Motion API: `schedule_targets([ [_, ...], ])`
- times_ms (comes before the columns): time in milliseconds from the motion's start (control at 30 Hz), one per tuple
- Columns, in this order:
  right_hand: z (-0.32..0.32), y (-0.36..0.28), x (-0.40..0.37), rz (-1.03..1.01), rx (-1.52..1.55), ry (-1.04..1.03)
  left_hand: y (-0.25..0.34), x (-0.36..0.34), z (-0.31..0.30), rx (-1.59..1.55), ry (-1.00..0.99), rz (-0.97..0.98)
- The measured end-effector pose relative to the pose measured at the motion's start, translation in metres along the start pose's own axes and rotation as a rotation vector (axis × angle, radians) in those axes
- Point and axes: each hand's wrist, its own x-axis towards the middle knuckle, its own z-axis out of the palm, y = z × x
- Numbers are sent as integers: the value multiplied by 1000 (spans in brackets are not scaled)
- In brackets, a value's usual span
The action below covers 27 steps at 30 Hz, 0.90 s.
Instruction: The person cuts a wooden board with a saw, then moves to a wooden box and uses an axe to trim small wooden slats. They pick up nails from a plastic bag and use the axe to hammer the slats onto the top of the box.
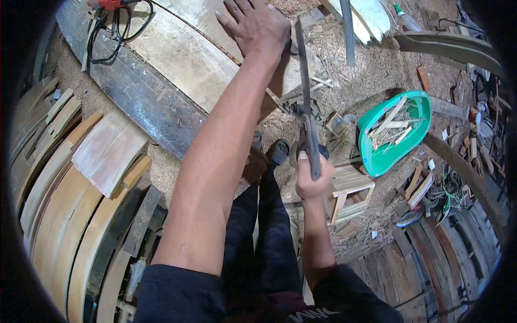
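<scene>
My right hand (315, 177) is wrapped around the handle of a handsaw (306, 89), its long, narrow blade pointing away from me. The blade stands close to the right end of a pale wooden board (183, 62). Farther up, my left hand (256, 27) lies on the boards with its fingers spread, pressing down near that same end. My left forearm crosses over the board and hides part of it.
A dark, worn plank (137, 97) runs along the near side of the boards. A red power tool (107, 4) with a black cord sits upper left. On the right are a green basin (381, 164) of wood scraps and a small wooden frame (353, 194). Sawdust covers the floor.
</scene>
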Motion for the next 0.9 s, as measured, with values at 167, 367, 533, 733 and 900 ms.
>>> schedule_targets([
  [167, 12, 5, 47, 88, 31, -28, 0, -7, -2, 6, -38, -1],
  [367, 18, 6, 44, 27, 32, -9, 4, -6, -16, -45, -130, -41],
  [533, 5, 10, 22, 26, -5, 2, -9, -26, -21, -239, -83, 63],
  [733, 5, 17, 29, 94, 81, -29, 4, -5, -13, -313, -17, -66],
  [900, -2, 4, 8, 47, 37, -33, 8, -5, -2, -201, 57, -86],
])
